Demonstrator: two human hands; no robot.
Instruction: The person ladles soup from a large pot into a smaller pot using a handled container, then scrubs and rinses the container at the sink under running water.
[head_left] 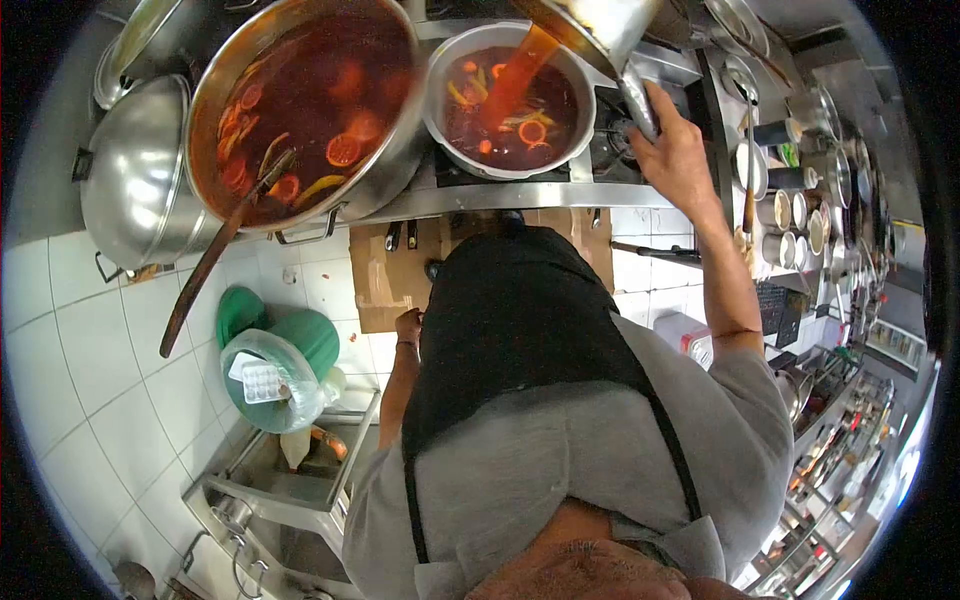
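My right hand (672,145) is closed round the long handle of a metal saucepan (590,30), tilted above a smaller pot (437,125) on the stove. A stream of red liquid (515,85) runs from the saucepan into this pot, where orange slices and strips of peel float in dark red liquid. To the left stands a large stockpot (400,160) of similar red liquid and fruit. A wooden-handled utensil (220,250) leans over its rim. Down beside the black apron (520,320) hangs my left hand (410,325), away from the pots; its fingers are mostly hidden.
A domed metal lid (135,170) rests left of the stockpot. Below are a green bin (305,340) with a plastic liner and a steel sink (290,480). Cardboard (375,285) covers part of the floor. Several containers (800,215) and a long ladle (748,150) lie to the right.
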